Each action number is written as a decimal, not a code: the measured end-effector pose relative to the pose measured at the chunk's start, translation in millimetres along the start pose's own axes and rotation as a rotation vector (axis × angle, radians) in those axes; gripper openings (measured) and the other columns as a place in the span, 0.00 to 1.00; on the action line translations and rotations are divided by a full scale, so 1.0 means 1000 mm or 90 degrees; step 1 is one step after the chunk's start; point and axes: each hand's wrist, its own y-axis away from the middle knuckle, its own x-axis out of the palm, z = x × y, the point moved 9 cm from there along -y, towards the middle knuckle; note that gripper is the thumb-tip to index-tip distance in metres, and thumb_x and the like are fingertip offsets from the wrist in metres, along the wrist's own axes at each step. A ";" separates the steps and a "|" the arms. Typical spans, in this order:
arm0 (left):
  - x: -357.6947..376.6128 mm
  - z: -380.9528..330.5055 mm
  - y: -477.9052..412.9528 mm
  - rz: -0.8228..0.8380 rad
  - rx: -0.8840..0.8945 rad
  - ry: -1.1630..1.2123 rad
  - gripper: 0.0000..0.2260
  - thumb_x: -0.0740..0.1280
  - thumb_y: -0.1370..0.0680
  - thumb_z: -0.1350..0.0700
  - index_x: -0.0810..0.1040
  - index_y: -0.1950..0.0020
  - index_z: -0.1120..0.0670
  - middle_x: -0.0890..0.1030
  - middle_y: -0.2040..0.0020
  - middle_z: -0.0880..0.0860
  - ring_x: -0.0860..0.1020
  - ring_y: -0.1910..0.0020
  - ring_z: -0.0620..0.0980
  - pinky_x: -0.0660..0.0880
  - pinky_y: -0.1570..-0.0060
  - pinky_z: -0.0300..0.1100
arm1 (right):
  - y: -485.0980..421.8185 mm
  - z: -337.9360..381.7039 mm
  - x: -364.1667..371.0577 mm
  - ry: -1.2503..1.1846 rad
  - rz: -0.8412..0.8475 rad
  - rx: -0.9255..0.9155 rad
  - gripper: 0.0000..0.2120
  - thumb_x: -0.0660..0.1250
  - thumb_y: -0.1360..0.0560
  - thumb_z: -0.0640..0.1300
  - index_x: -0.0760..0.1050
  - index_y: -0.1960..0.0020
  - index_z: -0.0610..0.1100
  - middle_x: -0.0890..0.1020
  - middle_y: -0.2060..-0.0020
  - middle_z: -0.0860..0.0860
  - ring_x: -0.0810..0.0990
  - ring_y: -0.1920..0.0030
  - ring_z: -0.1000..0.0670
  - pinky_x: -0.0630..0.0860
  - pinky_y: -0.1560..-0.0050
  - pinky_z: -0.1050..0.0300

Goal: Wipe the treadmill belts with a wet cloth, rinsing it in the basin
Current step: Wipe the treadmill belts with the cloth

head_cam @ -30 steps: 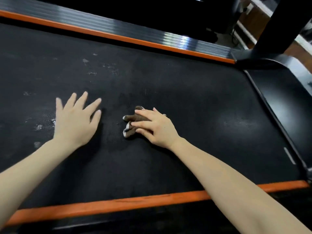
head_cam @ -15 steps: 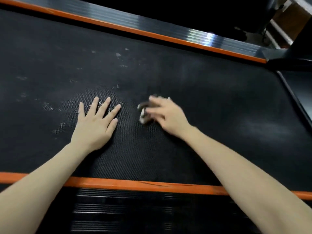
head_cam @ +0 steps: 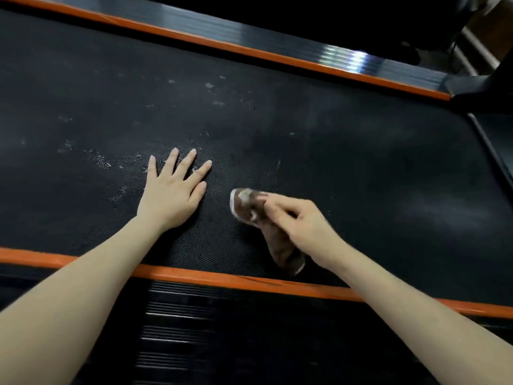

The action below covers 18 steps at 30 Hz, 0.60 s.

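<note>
The black textured treadmill belt (head_cam: 333,140) fills most of the view, with pale dusty specks left of centre. My left hand (head_cam: 173,194) lies flat on the belt, fingers spread, holding nothing. To its right my right hand (head_cam: 301,225) grips a brown cloth with a white edge (head_cam: 245,204). The cloth is pressed on the belt, and a tail of it trails toward the near orange edge. The right hand and cloth are motion-blurred. No basin is in view.
Orange strips (head_cam: 222,279) border the belt on the near and far sides. A ribbed black side rail (head_cam: 177,329) runs below the near strip, a glossy one (head_cam: 341,59) beyond the far strip. The treadmill's black front housing (head_cam: 494,134) sits at the right.
My right hand has dragged the cloth toward me and rightward, and the cloth now trails out longer. The left hand stays flat on the belt. The view shifted left.
</note>
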 end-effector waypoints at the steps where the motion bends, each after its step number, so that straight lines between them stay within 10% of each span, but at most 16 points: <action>1: 0.000 0.000 0.000 0.002 -0.002 0.002 0.30 0.36 0.24 0.39 0.55 0.24 0.41 0.55 0.22 0.51 0.50 0.23 0.57 0.44 0.28 0.63 | 0.002 -0.002 -0.009 -0.184 -0.026 0.077 0.11 0.62 0.22 0.46 0.81 0.44 0.46 0.82 0.44 0.48 0.78 0.42 0.53 0.71 0.36 0.52; 4: 0.001 0.001 0.000 0.006 -0.005 0.004 0.30 0.34 0.25 0.39 0.54 0.24 0.41 0.54 0.22 0.50 0.49 0.23 0.56 0.43 0.28 0.62 | 0.005 -0.012 -0.019 -0.481 -0.063 0.247 0.16 0.59 0.22 0.48 0.77 0.40 0.42 0.81 0.42 0.43 0.78 0.41 0.45 0.73 0.38 0.49; 9: 0.003 0.002 0.000 0.005 -0.007 -0.008 0.31 0.33 0.25 0.39 0.53 0.24 0.40 0.53 0.22 0.50 0.49 0.23 0.56 0.43 0.28 0.61 | 0.009 -0.017 -0.123 0.332 -0.324 0.167 0.12 0.54 0.18 0.43 0.76 0.42 0.48 0.79 0.56 0.55 0.79 0.51 0.51 0.71 0.51 0.58; 12: 0.003 0.002 0.000 -0.002 -0.006 0.003 0.30 0.35 0.24 0.38 0.55 0.24 0.41 0.56 0.22 0.50 0.51 0.23 0.56 0.44 0.29 0.61 | 0.016 0.008 -0.124 0.425 -0.363 0.066 0.12 0.56 0.19 0.43 0.77 0.42 0.47 0.79 0.56 0.55 0.76 0.55 0.53 0.66 0.52 0.61; 14: 0.003 0.003 0.000 -0.004 -0.005 0.009 0.30 0.35 0.24 0.38 0.56 0.24 0.41 0.56 0.22 0.50 0.51 0.23 0.56 0.44 0.29 0.61 | 0.017 0.023 -0.091 0.440 -0.316 -0.053 0.12 0.59 0.22 0.46 0.79 0.44 0.47 0.81 0.48 0.52 0.78 0.45 0.51 0.68 0.43 0.60; 18: 0.003 0.005 -0.001 -0.008 -0.007 0.015 0.29 0.36 0.24 0.38 0.56 0.24 0.41 0.57 0.23 0.51 0.52 0.23 0.57 0.44 0.29 0.61 | 0.004 -0.015 0.017 0.660 -0.011 -0.161 0.23 0.57 0.27 0.66 0.75 0.37 0.59 0.72 0.31 0.46 0.66 0.30 0.38 0.55 0.33 0.28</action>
